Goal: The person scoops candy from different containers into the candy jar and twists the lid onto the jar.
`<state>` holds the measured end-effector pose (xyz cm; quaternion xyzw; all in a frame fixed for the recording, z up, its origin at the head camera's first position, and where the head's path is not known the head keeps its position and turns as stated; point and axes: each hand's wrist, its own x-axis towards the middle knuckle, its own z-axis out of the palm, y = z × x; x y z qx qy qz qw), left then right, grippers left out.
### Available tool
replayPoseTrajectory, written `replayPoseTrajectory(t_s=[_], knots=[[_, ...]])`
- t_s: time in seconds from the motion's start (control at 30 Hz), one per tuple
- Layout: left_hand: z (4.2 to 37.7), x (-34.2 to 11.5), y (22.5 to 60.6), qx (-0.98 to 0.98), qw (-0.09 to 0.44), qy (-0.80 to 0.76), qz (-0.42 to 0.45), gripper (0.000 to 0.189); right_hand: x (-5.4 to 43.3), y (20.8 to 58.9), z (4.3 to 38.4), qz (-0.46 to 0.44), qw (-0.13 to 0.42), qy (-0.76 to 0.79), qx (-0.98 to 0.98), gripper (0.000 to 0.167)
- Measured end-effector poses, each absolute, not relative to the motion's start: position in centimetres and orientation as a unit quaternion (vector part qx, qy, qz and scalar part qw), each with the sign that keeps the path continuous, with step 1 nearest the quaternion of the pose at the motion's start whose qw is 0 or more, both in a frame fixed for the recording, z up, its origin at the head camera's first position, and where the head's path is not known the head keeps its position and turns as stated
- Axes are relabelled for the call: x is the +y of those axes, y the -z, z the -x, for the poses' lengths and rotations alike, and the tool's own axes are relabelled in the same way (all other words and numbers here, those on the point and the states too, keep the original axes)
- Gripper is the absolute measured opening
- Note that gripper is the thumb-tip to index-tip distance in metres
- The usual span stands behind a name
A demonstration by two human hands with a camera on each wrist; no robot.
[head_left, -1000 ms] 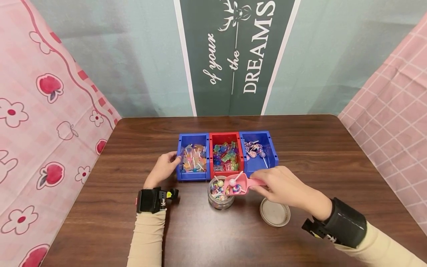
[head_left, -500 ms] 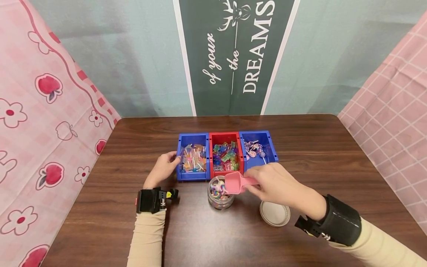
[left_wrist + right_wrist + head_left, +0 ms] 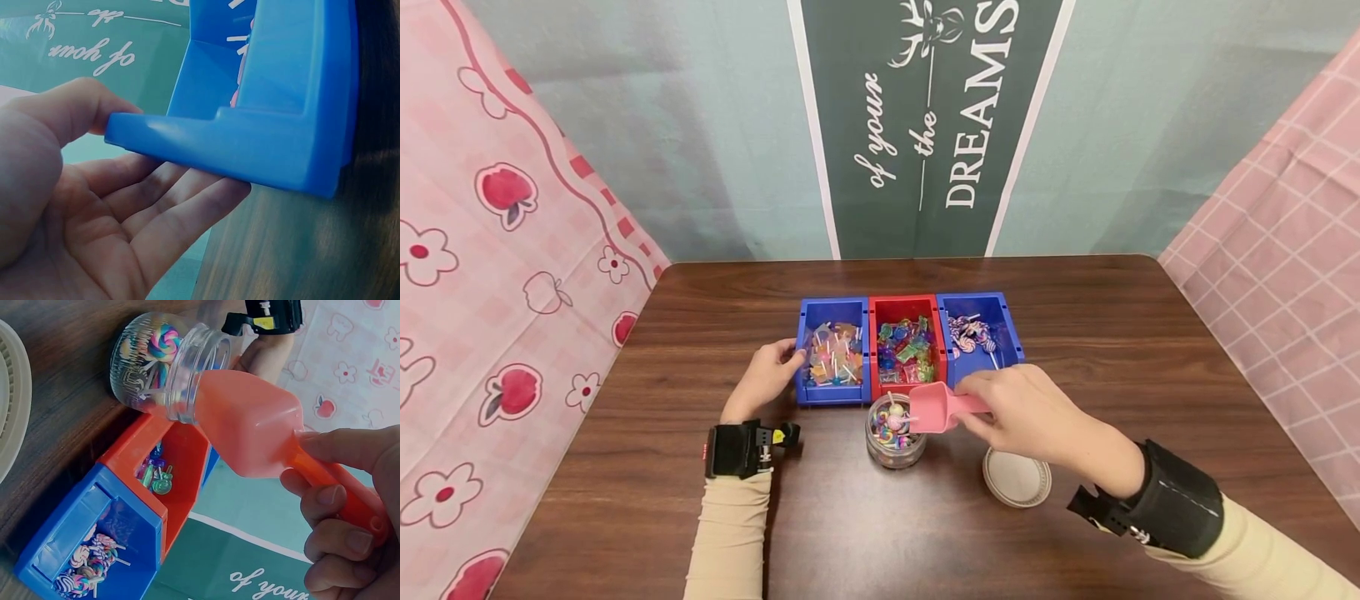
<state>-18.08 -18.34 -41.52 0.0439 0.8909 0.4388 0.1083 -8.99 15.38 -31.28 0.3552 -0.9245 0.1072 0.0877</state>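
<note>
My right hand [image 3: 1026,412] grips the handle of a pink scoop [image 3: 931,408]. Its bowl is tipped at the mouth of a glass jar [image 3: 895,456]. Swirled lollipops [image 3: 164,342] lie inside the jar, some near its mouth. In the right wrist view the scoop's underside hides part of the opening. My left hand [image 3: 767,377] holds the side wall of the left blue bin [image 3: 833,395], thumb over the rim and fingers against the outside. That bin contains wrapped lollipops with white sticks [image 3: 835,358].
Joined to the left bin are a red bin [image 3: 904,310] with colourful wrapped candies and a right blue bin [image 3: 973,307] with swirled lollipops. A round lid [image 3: 1017,477] lies on the brown table [image 3: 850,533], right of the jar. Curtains [image 3: 700,150] hang behind and at both sides.
The scoop held lollipops one second ago. My right hand has tipped it and the lollipops have dropped into the jar. The scoop then shifted slightly right. My left hand stays put.
</note>
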Motion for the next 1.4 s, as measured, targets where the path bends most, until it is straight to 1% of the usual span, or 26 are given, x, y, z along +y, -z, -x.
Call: replayPoseTrajectory(t_s=[0.2, 0.53, 0.8, 1.23, 1.4], knots=[[18.1, -18.3, 41.4, 0.892, 0.106, -0.437, -0.043, 0.044, 15.8, 31.1, 9.0, -0.335, 0.116, -0.099, -0.930, 0.014], [18.2, -18.3, 41.4, 0.894, 0.104, -0.433, -0.044, 0.044, 16.4, 30.7, 8.9, -0.316, 0.115, -0.097, -0.937, 0.015], [18.2, -18.3, 41.3, 0.893, 0.107, -0.434, -0.046, 0.045, 17.2, 30.8, 8.8, -0.294, 0.137, -0.093, -0.941, 0.017], [18.2, -18.3, 41.5, 0.894, 0.107, -0.432, -0.050, 0.044, 18.4, 31.1, 8.8, -0.275, 0.143, -0.091, -0.946, 0.021], [18.1, -18.3, 41.5, 0.895, 0.107, -0.431, -0.050, 0.044, 18.8, 31.3, 8.9, -0.230, 0.129, -0.092, -0.960, 0.016]])
